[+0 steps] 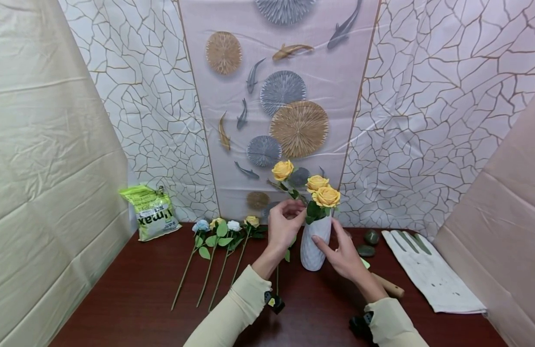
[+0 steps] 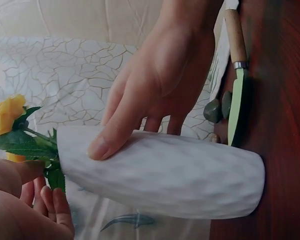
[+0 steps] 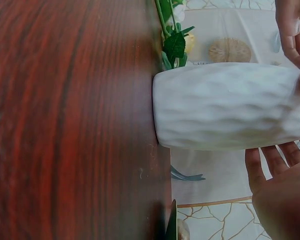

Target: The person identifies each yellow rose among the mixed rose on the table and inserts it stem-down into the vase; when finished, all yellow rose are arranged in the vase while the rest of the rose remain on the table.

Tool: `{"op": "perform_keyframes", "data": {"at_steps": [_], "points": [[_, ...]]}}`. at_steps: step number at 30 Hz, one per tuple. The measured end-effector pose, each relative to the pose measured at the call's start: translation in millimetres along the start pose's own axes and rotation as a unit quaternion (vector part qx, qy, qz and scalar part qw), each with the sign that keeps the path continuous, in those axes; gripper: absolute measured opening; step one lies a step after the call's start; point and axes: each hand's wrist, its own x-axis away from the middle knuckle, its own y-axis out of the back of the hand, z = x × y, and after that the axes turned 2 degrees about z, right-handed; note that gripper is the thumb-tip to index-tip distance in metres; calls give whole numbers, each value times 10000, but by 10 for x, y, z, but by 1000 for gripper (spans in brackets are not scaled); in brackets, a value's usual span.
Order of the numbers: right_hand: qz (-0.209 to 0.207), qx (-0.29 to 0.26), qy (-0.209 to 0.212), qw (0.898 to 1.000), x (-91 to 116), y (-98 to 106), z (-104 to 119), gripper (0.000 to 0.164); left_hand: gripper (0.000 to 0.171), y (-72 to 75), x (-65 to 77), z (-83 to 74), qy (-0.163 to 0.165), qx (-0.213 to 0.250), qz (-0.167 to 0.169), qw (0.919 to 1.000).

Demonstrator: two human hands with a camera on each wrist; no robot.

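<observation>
A white textured vase (image 1: 314,248) stands upright on the dark red table, with yellow roses (image 1: 326,196) at its mouth. My right hand (image 1: 346,253) grips the vase from the right, thumb on the near side and fingers behind, as the left wrist view shows. At the rim, my left hand (image 1: 285,226) pinches the stem of a yellow rose (image 1: 282,170) that leans to the left. Green leaves (image 2: 25,143) crowd the vase mouth in the left wrist view, next to the left fingers. The lower stems are hidden inside the vase.
Left of the vase lie several artificial flowers (image 1: 224,239), blue, yellow and white. A green-and-white bag (image 1: 152,214) stands at the back left. To the right are dark stones (image 1: 371,237), a green-bladed tool with a wooden handle (image 1: 387,285), and a white cloth (image 1: 436,277).
</observation>
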Motion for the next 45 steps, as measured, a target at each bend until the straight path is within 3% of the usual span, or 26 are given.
{"op": "perform_keyframes", "data": {"at_steps": [5,10,18,24,28,36,41,45], "points": [[29,19,-26,10000,-1,1,6,69,24,-24,40,61,276,-249,178,9991],[87,-59,-25,9999,3,2,-1,69,26,3,74,90,388,66,207,9990],[109,-106,-94,9998,1,16,13,68,27,17,46,-14,-83,268,9,9996],[98,-86,-164,9998,2,18,4,68,12,-31,22,-97,-510,-431,-53,9978],[110,-99,-127,9998,3,14,-4,68,12,-54,15,-74,-766,-927,-169,9926],[85,-104,58,9999,8,8,-19,69,11,-87,23,-27,-783,-1395,-136,9870],[43,-109,128,9998,13,11,34,70,13,-66,52,12,-815,-1230,19,9891],[58,-213,119,9997,23,50,198,69,21,-27,66,38,-825,-999,190,9914]]}}
